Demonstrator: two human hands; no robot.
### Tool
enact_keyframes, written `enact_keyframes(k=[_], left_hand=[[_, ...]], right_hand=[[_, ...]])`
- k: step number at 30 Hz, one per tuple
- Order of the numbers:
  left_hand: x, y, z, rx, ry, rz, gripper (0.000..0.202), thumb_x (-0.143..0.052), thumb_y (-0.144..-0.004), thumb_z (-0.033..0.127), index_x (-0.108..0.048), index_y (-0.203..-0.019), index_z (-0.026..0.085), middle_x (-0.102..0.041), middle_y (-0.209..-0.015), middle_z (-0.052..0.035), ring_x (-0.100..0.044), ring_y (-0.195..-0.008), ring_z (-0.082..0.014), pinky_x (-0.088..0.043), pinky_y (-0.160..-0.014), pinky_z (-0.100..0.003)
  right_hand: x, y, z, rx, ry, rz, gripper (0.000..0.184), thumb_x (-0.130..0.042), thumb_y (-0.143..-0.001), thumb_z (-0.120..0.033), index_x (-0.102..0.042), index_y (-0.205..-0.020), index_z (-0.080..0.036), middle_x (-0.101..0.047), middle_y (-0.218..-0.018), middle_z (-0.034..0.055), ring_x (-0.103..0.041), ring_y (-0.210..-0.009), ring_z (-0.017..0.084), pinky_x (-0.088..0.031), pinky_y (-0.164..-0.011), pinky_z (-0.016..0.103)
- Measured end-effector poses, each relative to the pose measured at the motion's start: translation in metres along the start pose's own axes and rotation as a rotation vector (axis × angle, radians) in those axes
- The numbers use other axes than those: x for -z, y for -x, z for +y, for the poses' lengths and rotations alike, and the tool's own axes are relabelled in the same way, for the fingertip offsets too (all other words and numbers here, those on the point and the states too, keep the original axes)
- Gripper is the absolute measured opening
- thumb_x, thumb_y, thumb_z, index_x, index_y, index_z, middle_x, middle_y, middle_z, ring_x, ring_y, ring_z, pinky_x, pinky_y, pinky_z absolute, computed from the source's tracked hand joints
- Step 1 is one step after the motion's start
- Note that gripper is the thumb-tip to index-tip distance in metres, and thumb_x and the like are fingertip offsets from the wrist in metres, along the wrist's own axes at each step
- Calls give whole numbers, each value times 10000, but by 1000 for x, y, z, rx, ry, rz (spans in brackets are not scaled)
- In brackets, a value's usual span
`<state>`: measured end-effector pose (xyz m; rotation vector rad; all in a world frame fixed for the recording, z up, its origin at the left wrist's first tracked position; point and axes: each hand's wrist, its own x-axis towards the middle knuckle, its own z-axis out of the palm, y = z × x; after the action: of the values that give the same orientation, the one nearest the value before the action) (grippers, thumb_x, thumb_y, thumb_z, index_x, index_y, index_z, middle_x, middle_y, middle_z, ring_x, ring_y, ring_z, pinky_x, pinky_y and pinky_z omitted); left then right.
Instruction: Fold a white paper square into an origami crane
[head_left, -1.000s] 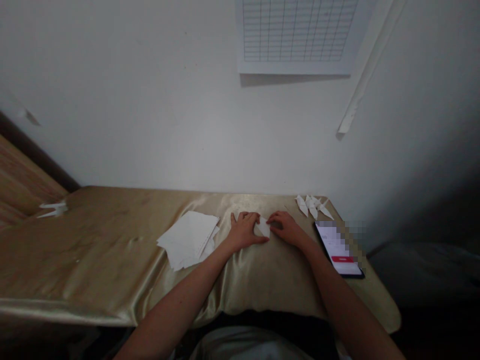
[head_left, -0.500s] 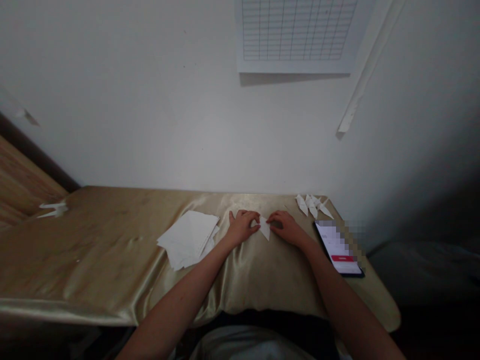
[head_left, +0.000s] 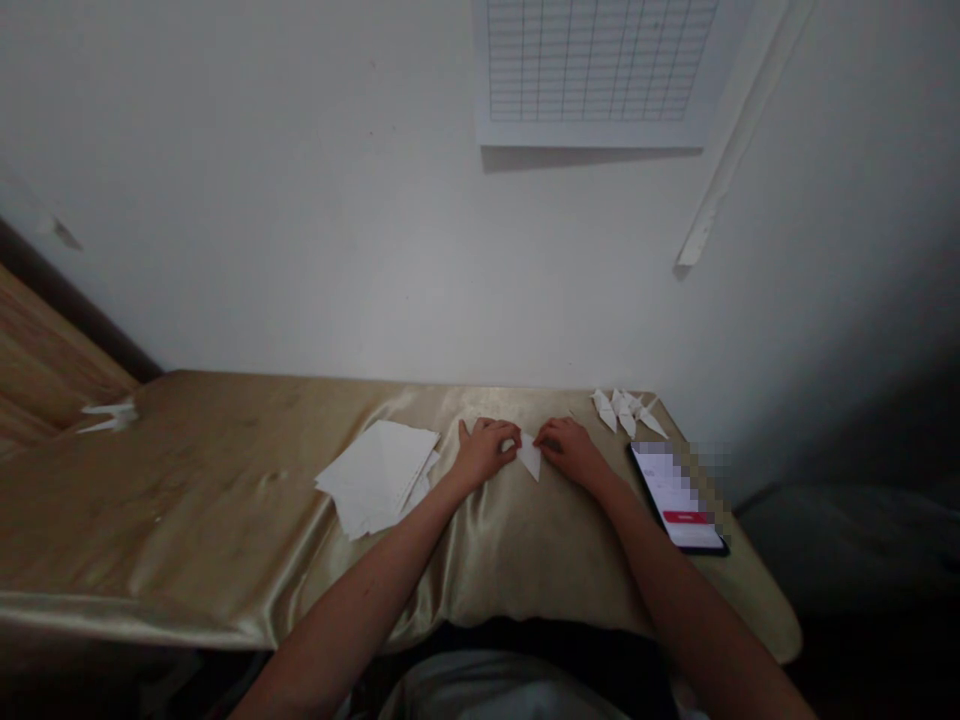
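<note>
Between my two hands a small folded piece of white paper lies on the cloth, its pointed end toward me. My left hand pinches its left edge with thumb and forefinger. On the other side my right hand grips the upper right edge between its fingertips. The fingers cover part of the upper folds. Left of my left hand rests a stack of white paper sheets, stacked unevenly. Several folded paper cranes sit in a row beyond my right hand.
A phone with a lit screen lies right of my right forearm. The table wears a shiny gold cloth. Another white folded paper is at the far left. A wall with a printed grid sheet rises behind the table.
Both hands stay almost in place at the folded paper. The left fingertips have shifted slightly, and a little more of the paper's upper part shows between the hands.
</note>
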<state>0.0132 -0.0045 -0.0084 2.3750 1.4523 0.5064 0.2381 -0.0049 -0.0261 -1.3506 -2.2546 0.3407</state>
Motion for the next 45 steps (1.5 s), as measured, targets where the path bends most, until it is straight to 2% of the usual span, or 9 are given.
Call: enact_keyframes(k=[6, 14, 22, 31, 40, 45], left_hand=[[-2, 3, 3, 4, -8, 10, 111, -673, -887, 334, -693, -994, 317, -670, -1373, 31, -494, -1331, -295, -93, -1144, -799], [0, 9, 9, 11, -28, -33, 299, -745, -821, 467, -650, -1044, 292, -597, -1468, -7, -441, -1392, -327, -73, -1143, -813], [0, 12, 13, 4, -32, -54, 477, -779, -763, 524, -617, -1148, 292, -568, -1485, -49, -396, -1424, -363, -57, -1138, -827], [-1, 14, 13, -3, -41, -67, 638, -790, -709, 594, -590, -1237, 295, -546, -1491, -76, -371, -1436, -398, -42, -1149, -820], [4, 13, 5, -32, -11, -92, 461, -786, -754, 550, -638, -1107, 293, -534, -1527, -37, -378, -1444, -367, -43, -1145, -822], [4, 14, 7, -28, -2, -75, 521, -780, -758, 554, -625, -1182, 295, -570, -1485, -54, -395, -1431, -371, -26, -1150, -816]], right_hand=[[2, 0, -1, -19, 16, 3, 170, -653, -870, -176, -766, -964, -261, -728, -1079, 36, -609, -1070, 227, -403, -1048, 456], [5, 5, 0, -18, -18, 1, 185, -704, -829, -222, -774, -992, -275, -723, -1110, 40, -616, -1121, 251, -377, -1098, 515], [5, 10, 3, -22, -42, -37, 324, -798, -765, -300, -752, -1086, -289, -685, -1237, 50, -589, -1217, 277, -333, -1140, 564], [8, 17, 1, -8, -57, -41, 443, -819, -735, -353, -718, -1159, -278, -656, -1289, 75, -563, -1269, 287, -293, -1174, 580], [11, 20, -3, -39, -75, -102, 613, -869, -669, -431, -669, -1225, -271, -602, -1359, 95, -508, -1336, 312, -180, -1223, 605], [9, 20, 2, -41, -104, -105, 624, -874, -680, -449, -665, -1242, -275, -606, -1351, 89, -511, -1334, 308, -158, -1229, 603]])
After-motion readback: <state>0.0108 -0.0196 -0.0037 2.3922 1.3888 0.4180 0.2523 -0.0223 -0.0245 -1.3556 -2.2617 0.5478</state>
